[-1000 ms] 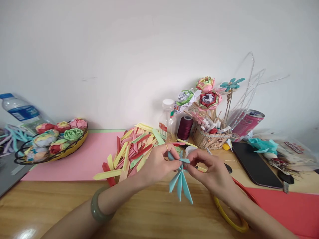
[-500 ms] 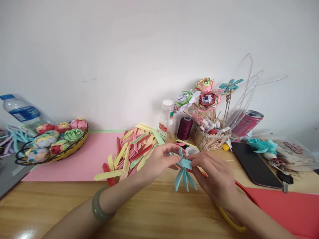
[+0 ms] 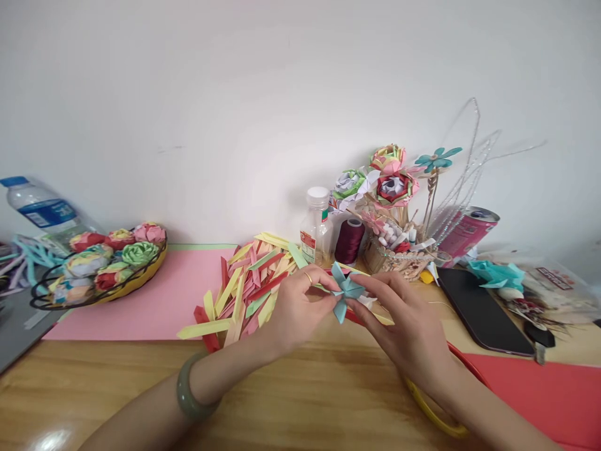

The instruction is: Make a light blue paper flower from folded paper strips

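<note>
A light blue folded paper flower (image 3: 346, 290) with pointed petals is held up between both hands above the table. My left hand (image 3: 300, 307), with a ring on one finger, pinches its left side between thumb and fingers. From the right, my right hand (image 3: 402, 316) grips it with thumb and forefinger. Behind my left hand lies a heap of folded paper strips (image 3: 256, 275) in yellow, pink, red and green. A red and yellow ring-shaped object (image 3: 434, 410) sits partly hidden under my right forearm.
Paper flowers fill a yellow basket (image 3: 136, 275) on pink paper (image 3: 188, 300). At the back stand a clear bottle (image 3: 315, 228), a maroon thread spool (image 3: 349, 241), a decorated basket (image 3: 397, 263) and a tilted pink can (image 3: 464, 235). A phone (image 3: 483, 310) lies near red paper (image 3: 539, 394).
The blue paper flower has been turned in my fingers. Its long petals, which hung downward, no longer show below, and its star-shaped face is now toward me.
</note>
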`<state>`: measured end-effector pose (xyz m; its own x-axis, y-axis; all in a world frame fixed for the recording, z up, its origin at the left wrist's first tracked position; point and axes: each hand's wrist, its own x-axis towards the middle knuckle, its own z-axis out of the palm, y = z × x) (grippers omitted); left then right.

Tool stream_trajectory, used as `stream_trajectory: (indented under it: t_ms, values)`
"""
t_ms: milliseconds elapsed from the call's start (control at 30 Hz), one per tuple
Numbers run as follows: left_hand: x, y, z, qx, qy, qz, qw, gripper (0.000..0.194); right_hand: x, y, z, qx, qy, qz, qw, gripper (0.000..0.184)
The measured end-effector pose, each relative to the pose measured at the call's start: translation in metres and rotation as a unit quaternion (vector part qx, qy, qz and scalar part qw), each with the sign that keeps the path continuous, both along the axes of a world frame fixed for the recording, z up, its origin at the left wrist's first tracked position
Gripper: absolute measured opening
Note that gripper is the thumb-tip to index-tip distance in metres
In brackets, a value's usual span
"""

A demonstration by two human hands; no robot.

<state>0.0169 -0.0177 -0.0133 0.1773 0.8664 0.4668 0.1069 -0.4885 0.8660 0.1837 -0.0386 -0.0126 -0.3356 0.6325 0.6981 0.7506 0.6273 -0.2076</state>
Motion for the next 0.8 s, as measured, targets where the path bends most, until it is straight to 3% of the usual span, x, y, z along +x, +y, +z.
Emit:
stream_trajectory:
  t_ms: [133, 267, 500, 800]
  values:
    - [-0.001, 0.0, -0.003, 0.045, 0.018, -0.002, 0.999, 0.009, 0.002, 0.002, 0.003, -0.033, 0.042, 0.063, 0.997, 0.028]
    - [-0.002, 0.002, -0.007, 0.079, 0.036, -0.011, 0.996, 0.007, 0.001, 0.002, 0.009, -0.117, 0.108, 0.106, 0.982, 0.016]
    - [-0.004, 0.006, -0.005, 0.067, 0.051, -0.036, 0.996, 0.005, 0.006, 0.005, 0.018, -0.205, 0.143, 0.087, 0.964, 0.009]
    - [-0.009, 0.008, 0.001, 0.069, 0.076, -0.023, 0.994, 0.006, 0.008, 0.008, 0.019, -0.214, 0.174, 0.065, 0.959, 0.01]
